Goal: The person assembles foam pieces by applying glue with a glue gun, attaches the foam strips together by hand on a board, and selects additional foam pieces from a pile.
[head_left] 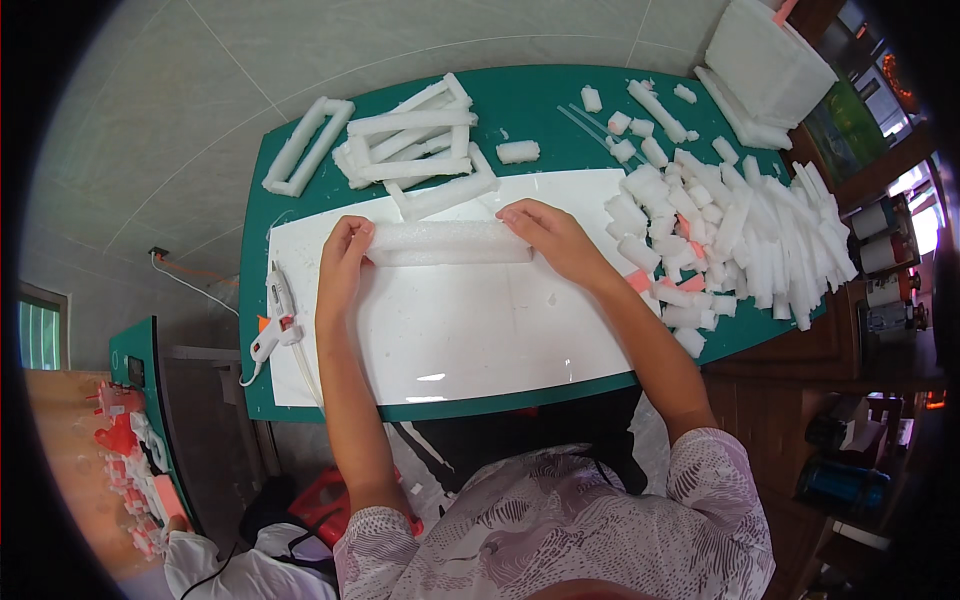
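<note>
A long white foam piece [450, 244] lies across the far part of a white sheet [470, 330], between my two hands. My left hand [345, 245] pinches its left end, fingers closed round the edge. At the opposite end, my right hand [540, 230] grips the top corner between thumb and fingers. The underside and far side of the foam are hidden. To the left of my left forearm, a white hot glue gun [277, 315] rests at the sheet's edge, its cord trailing down.
Rectangular foam frames [415, 135] are stacked behind the sheet, with a single frame [305, 145] farther left. Foam chunks [660, 215] and long strips [770, 235] heap up on the green table [560, 85]. A large foam block [765, 65] stands back right. Another person's sleeve [200, 560] shows lower left.
</note>
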Demonstrator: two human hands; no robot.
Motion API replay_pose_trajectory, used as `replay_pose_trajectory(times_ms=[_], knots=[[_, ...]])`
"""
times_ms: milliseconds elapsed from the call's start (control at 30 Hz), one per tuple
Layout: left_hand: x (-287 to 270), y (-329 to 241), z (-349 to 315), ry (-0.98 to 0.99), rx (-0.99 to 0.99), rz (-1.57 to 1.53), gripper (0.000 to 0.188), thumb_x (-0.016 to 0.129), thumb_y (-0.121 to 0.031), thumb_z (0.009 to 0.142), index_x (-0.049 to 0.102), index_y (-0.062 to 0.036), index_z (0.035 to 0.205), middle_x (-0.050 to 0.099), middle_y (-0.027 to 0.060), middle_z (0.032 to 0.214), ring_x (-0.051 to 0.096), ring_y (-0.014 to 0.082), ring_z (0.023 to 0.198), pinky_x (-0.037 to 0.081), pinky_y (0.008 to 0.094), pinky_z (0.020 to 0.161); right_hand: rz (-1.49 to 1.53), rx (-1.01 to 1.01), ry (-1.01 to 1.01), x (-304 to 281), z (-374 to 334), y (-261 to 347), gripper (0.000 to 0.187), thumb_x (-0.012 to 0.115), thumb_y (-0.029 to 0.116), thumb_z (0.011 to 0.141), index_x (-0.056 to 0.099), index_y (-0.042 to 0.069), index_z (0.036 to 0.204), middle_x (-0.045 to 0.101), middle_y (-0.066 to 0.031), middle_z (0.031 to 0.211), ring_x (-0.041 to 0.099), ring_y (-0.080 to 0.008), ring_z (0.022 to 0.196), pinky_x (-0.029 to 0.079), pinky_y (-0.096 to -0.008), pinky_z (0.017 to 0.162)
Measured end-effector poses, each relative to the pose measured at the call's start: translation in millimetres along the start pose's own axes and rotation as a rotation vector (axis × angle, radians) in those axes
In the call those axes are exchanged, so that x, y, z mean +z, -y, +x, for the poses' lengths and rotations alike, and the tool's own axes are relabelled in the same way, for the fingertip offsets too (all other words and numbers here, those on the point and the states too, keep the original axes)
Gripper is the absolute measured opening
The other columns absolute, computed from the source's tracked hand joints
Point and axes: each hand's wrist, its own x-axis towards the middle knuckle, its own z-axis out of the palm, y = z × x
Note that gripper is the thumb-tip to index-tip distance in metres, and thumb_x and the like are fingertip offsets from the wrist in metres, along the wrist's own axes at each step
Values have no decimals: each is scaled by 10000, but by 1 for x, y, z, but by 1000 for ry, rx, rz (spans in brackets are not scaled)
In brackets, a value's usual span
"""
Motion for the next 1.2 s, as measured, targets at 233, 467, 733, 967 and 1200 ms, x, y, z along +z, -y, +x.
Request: replay_pose_trajectory(times_ms=[233, 467, 733, 967, 1200], knots=[[1, -1, 0, -7, -6, 1, 243, 586, -310, 998, 612, -70, 1016, 577, -13, 910, 499, 80, 810, 405, 234, 699, 9, -11, -9, 1, 0, -1, 370, 516, 333, 1041, 675, 36, 1194, 687, -62, 1103, 591, -140, 947, 481, -267, 776], [2, 0, 0, -9, -10, 0, 251, 586, -319, 994, 612, -70, 1012, 575, -12, 908, 498, 80, 810, 406, 233, 700, 10, 27, -2, 0, 0, 0, 365, 522, 333, 1040, 678, 42, 1196, 686, -57, 1090, 585, -135, 930, 477, -265, 776], [0, 1, 1, -11, -8, -4, 246, 589, -319, 991, 613, -75, 1012, 573, -15, 908, 498, 79, 812, 406, 232, 702, 1, -5, -10, 1, 0, 0, 367, 523, 327, 1038, 676, 37, 1204, 685, -65, 1112, 587, -139, 944, 479, -261, 784], [0, -1, 0, 0, 1, -3, 227, 587, -300, 994, 612, -76, 1011, 571, -20, 903, 499, 76, 814, 405, 231, 703, 17, -3, -8, 1, 0, -1, 365, 523, 321, 1038, 674, 33, 1201, 685, -65, 1112, 592, -141, 955, 485, -263, 782], [0, 0, 1, 0, 6, -9, 218, 588, -291, 993, 612, -75, 1011, 570, -20, 901, 499, 76, 813, 405, 229, 698, 10, 18, -3, 1, 0, 1, 359, 514, 316, 1041, 673, 37, 1201, 684, -60, 1107, 589, -136, 952, 484, -263, 783]])
